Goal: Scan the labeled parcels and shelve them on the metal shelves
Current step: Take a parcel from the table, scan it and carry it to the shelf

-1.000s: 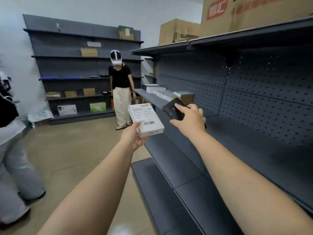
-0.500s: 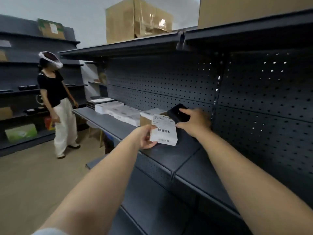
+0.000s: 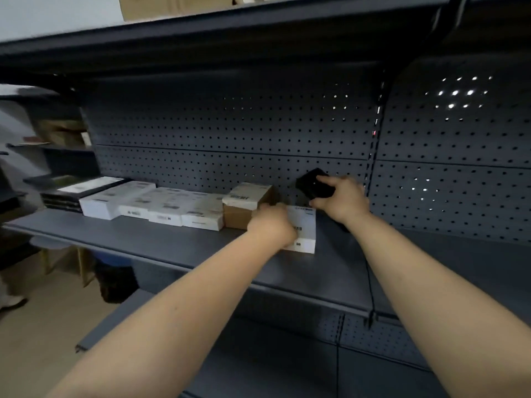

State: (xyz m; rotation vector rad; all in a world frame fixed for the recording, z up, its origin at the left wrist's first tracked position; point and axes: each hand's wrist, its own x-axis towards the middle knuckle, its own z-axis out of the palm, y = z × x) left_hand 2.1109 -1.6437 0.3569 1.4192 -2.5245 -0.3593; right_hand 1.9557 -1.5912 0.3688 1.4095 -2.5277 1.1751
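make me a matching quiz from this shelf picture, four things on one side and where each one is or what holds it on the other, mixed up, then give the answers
Things:
1. scanner
2. white parcel
3. brown box
4. black flat boxes

Places:
A. far left end of the shelf row
B. gripped by the right hand
C. held by the left hand, right end of the row
D. on the shelf just left of the white parcel

Pairs: 1-B, 2-C, 3-D, 4-A

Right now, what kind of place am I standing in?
Probably a stockroom or parcel depot: grey metal shelf with pegboard backing, a row of labeled parcels, and a black scanner in your right hand.
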